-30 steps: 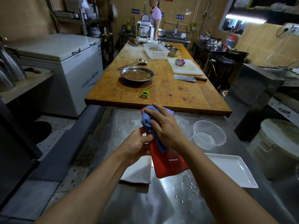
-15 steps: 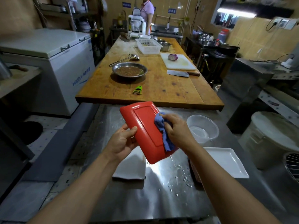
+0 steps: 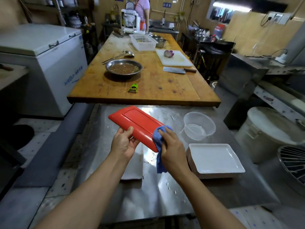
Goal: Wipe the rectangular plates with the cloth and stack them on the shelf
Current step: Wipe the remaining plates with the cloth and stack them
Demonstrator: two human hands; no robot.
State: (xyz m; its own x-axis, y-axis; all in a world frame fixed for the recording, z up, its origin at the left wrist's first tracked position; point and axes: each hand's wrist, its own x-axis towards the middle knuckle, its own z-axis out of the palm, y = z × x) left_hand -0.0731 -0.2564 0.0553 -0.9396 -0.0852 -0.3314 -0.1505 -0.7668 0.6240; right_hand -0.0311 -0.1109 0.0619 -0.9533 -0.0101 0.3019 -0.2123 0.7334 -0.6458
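Note:
A red rectangular plate [image 3: 137,123] is held up over the steel table, underside toward me, slanting from upper left to lower right. My left hand [image 3: 123,142] grips its near long edge, thumb on top. My right hand [image 3: 171,149] holds a blue cloth [image 3: 159,142] bunched against the plate's lower right end, with a tail of cloth hanging down. A stack of white rectangular plates [image 3: 214,157] lies on the table to the right. Another white plate [image 3: 133,167] lies under my left forearm, mostly hidden.
The wet steel table [image 3: 148,192] carries a clear plastic bowl [image 3: 198,125] with water. Beyond it a wooden table [image 3: 148,86] holds a green peeler [image 3: 133,88], a metal dish, a cleaver and a cutting board. A white freezer [image 3: 42,63] stands left; a person stands far back.
The red plate has turned from nearly upright to slanting crosswise, and my right hand with the cloth has slid from its top to its lower right end. The camera view has shifted right.

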